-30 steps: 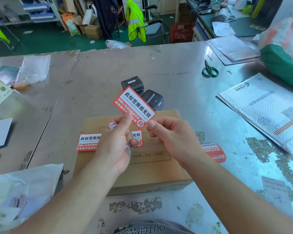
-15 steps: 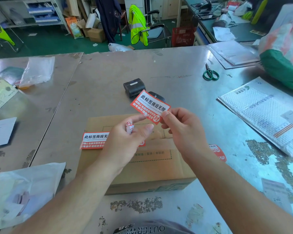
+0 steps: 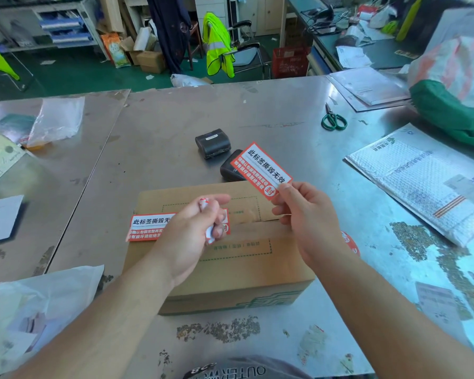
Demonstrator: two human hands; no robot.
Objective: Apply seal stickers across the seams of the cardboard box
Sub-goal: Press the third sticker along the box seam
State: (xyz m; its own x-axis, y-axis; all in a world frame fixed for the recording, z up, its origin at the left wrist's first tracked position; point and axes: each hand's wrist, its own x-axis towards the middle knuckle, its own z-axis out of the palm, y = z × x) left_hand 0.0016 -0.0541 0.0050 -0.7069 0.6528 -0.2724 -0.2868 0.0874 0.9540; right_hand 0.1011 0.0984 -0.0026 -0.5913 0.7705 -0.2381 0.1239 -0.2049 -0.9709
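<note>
The cardboard box (image 3: pixel 244 269) sits on the counter (image 3: pixel 162 132) at the person's 12 o'clock, with one seal sticker (image 3: pixel 148 227) stuck over its 9 o'clock edge. The right grip (image 3: pixel 309 222) pinches a second sticker (image 3: pixel 260 170) by its corner, held at the box's 1 o'clock. The left grip (image 3: pixel 192 231) is curled round a crumpled white scrap (image 3: pixel 210 235) above the lid.

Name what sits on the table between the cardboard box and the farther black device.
In the head view, a second black device lies there, partly hidden behind the sticker pinched in the right hand.
</note>
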